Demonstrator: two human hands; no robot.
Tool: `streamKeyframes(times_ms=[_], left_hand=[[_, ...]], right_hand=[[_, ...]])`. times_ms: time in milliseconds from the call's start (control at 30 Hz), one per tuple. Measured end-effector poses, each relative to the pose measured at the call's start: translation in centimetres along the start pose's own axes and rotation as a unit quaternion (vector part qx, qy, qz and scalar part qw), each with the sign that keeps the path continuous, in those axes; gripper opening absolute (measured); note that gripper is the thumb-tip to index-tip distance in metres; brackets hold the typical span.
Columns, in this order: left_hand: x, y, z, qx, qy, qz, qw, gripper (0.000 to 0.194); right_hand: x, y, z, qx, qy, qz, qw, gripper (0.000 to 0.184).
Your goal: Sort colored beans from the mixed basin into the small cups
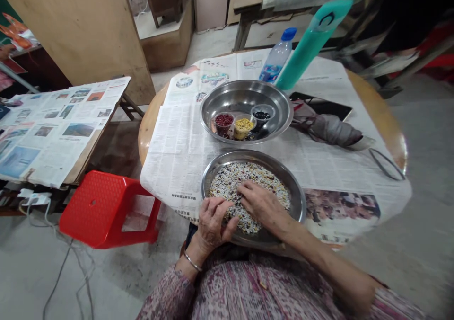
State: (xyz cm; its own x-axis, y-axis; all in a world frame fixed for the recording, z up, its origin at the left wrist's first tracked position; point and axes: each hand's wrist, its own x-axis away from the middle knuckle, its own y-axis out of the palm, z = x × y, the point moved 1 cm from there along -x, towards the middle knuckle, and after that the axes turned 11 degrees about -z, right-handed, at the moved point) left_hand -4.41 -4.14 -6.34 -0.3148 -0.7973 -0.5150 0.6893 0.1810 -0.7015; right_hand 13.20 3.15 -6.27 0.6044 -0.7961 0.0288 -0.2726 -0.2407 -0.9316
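Note:
A shallow metal basin [301, 201] in front of me holds a spread of mixed grains [260, 175]: mostly white, with black, yellow and dark red pieces among them. My left hand [214, 220] rests over the basin's near left rim, its thumb apart from its bent fingers; nothing shows in it. Reaching in from the right, my right hand [262, 204] has its fingers curled and its fingertips down at the grains. Whatever is between those fingertips is too small or hidden to name.
Behind stands a larger metal basin [227, 90] with small cups of red beans [224, 120], yellow grains [244, 124] and black beans [261, 115]. A water bottle [276, 57], a green tube-like object [314, 45] and a folded umbrella [326, 126] lie beyond. A red stool [95, 211] is at left.

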Motion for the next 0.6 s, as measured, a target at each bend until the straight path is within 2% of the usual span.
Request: streamKeyframes(times_ms=[167, 267, 367, 500, 600], left_hand=[[0.0, -0.1, 0.1, 0.004, 0.001, 0.009, 1.000, 0.031], [0.1, -0.1, 0.0, 0.008, -0.002, 0.015, 1.000, 0.038], [0.4, 0.0, -0.2, 0.001, -0.010, 0.026, 1.000, 0.046], [0.5, 0.1, -0.3, -0.013, -0.029, 0.039, 0.999, 0.051], [0.4, 0.1, -0.2, -0.009, -0.031, 0.032, 0.999, 0.052]], right_hand=[[-1.1, -1.1, 1.2, -0.084, 0.048, 0.030, 0.995, 0.018], [-0.7, -1.4, 0.4, -0.185, 0.007, -0.005, 0.983, 0.017], [-0.1, -0.5, -2.0, -0.235, -0.069, -0.049, 0.968, 0.022], [-1.2, 0.6, -4.0, -0.186, -0.158, -0.060, 0.968, 0.023], [-3.1, -0.1, -3.0, -0.069, -0.147, -0.032, 0.986, 0.019]])
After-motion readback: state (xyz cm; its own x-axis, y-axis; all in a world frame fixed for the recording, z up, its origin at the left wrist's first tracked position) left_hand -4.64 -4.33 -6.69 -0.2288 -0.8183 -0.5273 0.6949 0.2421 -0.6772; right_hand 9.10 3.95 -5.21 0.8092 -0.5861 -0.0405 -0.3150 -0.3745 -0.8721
